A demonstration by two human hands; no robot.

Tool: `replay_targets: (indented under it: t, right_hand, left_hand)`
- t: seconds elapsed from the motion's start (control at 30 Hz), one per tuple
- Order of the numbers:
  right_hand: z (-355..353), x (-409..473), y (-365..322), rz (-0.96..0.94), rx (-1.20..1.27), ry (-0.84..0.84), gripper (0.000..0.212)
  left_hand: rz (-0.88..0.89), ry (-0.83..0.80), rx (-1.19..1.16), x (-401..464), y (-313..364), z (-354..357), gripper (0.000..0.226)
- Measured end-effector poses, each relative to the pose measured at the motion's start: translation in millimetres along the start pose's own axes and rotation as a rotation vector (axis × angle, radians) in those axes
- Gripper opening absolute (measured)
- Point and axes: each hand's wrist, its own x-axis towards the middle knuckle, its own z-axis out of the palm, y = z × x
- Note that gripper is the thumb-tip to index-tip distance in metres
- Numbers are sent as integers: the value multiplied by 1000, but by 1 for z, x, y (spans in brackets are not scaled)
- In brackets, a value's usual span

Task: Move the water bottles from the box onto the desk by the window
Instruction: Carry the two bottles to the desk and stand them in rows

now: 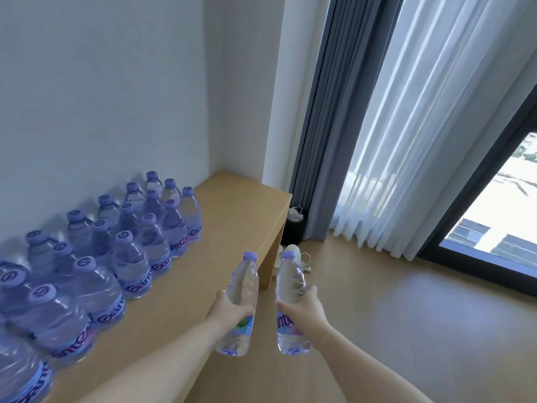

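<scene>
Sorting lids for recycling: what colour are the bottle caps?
Light purple caps on the clear plastic water bottles, seen in the head view.

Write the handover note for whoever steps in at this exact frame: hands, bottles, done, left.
Left hand grips one bottle; right hand grips another. Both are held in the air beside the desk, caps pointing away.
Done: many bottles stand in rows on the desk along the wall.
Left: set these two down on the bare desk top. The box is out of view, so the remaining count is unknown.
</scene>
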Motion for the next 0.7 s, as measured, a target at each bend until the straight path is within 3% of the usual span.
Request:
replay_targets:
  t: [0.17, 0.3, 0.37, 0.5, 0.6, 0.63, 0.7]
  right_hand:
    - [-5, 105, -32, -43, 44, -185, 72]
    - [-12, 184, -61, -26, 52, -337, 84]
    - [-14, 220, -76, -43, 82, -447, 76]
    - [-9, 274, -117, -114, -65, -532, 65]
    - [3, 303, -142, -148, -167, -564, 31]
    - [6, 312, -150, -162, -197, -588, 28]
    - [17, 337, -160, -223, -237, -621, 43]
  left_hand:
    - [-4, -1, -156, 93, 29, 1, 80]
    - [-45, 17, -294, 132, 74, 2, 46]
    - [-66, 25, -359, 152, 89, 2, 36]
    - [-109, 99, -459, 186, 103, -4, 68]
    - [-137, 188, -525, 205, 109, -7, 74]
    - [-146, 210, -537, 214, 110, -9, 81]
    - [-142, 227, -567, 236, 110, -16, 89]
